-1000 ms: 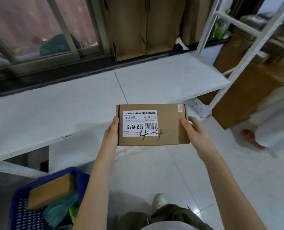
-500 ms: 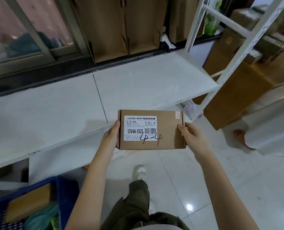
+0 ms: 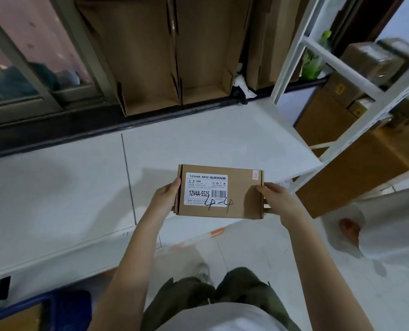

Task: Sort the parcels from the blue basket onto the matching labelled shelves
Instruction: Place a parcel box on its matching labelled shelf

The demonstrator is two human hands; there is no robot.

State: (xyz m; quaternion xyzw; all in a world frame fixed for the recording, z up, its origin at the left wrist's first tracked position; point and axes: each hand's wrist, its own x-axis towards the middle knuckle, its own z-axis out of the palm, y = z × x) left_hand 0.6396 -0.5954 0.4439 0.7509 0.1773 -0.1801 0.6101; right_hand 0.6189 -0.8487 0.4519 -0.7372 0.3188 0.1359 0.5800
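1. Here my left hand (image 3: 165, 199) grips the left short end of the parcel (image 3: 237, 206), thumb on the top face near the upper left corner, the other fingers hidden under or behind the edge.
2. My right hand (image 3: 278, 199) grips the right short end in the same way, thumb lying across the top near the right edge, fingers wrapped round the side and out of sight.
3. Both forearms reach forward from the bottom of the view, angled inward so that they meet at the parcel; my wrists are roughly level with each other.
4. The parcel is held flat, top face toward me, in the air above the front part of the white shelf (image 3: 67, 199), touching nothing but my hands.
5. It is a flat brown cardboard box with tucked end flaps. A white printed label (image 3: 207, 188) covers the left part of the top, reading "12V4A 48W" at the head and "12V4A-5525" in larger type beside a barcode.
6. "4-4" is handwritten in dark pen across the label's lower edge and the cardboard next to it. A small pale sticker (image 3: 255, 174) with red print, too small to read, sits in the upper right corner.
7. The blue basket (image 3: 62, 306) stands on the floor at the lower left, well apart from the parcel, only partly in view.
8. Open cardboard cartons (image 3: 198, 56) stand upright behind the shelf.
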